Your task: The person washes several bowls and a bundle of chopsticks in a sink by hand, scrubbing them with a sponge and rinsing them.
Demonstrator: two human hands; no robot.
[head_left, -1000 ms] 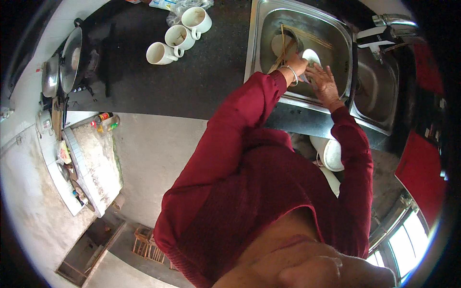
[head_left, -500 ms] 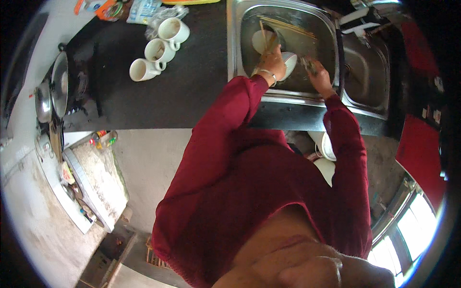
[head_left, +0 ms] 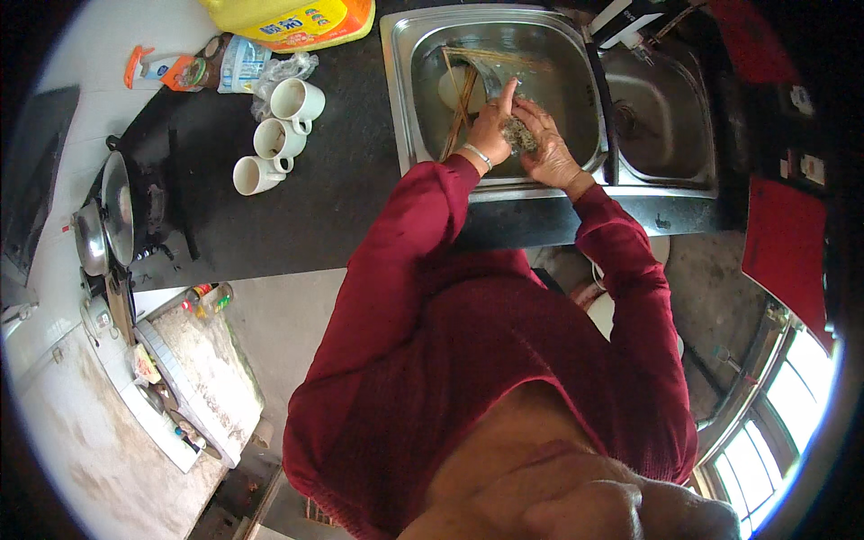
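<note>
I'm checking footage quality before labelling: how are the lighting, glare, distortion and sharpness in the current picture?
Head view: the window glares nearly white, the black counter stays dark, and the steel sink catches pale highlights; head view again: fisheye bending toward a blackened rim; head view, too: left hand, right hand and scrubbing clump are recognisable, fine detail soft.

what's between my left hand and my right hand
In the head view, what looks like a grey-brown scrubber lies between your left hand and right hand.
</note>
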